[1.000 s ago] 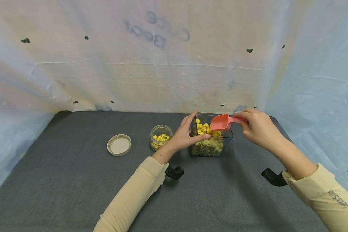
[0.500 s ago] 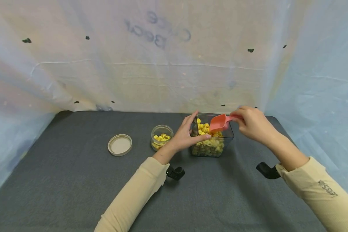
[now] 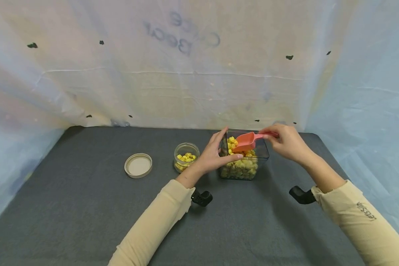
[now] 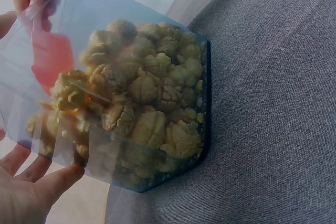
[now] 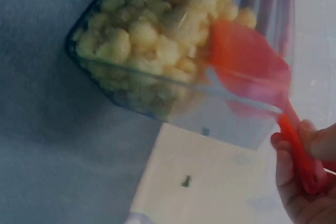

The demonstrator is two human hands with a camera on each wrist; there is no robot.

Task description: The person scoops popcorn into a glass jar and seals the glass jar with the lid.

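A clear plastic container [image 3: 240, 170] of yellow popcorn [image 5: 144, 40] stands on the dark cloth, right of centre. My left hand [image 3: 210, 155] grips it from the left, the thumb along its front rim and the fingers on its left wall. With my right hand [image 3: 286, 143] I hold a coral-red scoop [image 3: 245, 142] by the handle. The scoop's bowl is inside the container, its front edge in among the popcorn in the right wrist view [image 5: 247, 61]. Left of the container, partly behind my left wrist, is a round clear jar [image 3: 186, 149] with some popcorn in it.
A round, pale lid [image 3: 137, 166] lies on the dark cloth [image 3: 86, 207] left of the jar. Behind the table hangs a pale sheet [image 3: 193, 92] that also runs down both sides. Each wrist wears a black camera mount, such as the left mount [image 3: 202, 198].
My right hand has moved left with the scoop, which goes further into the container and deeper into the popcorn. The left hand keeps its grip in the same place.
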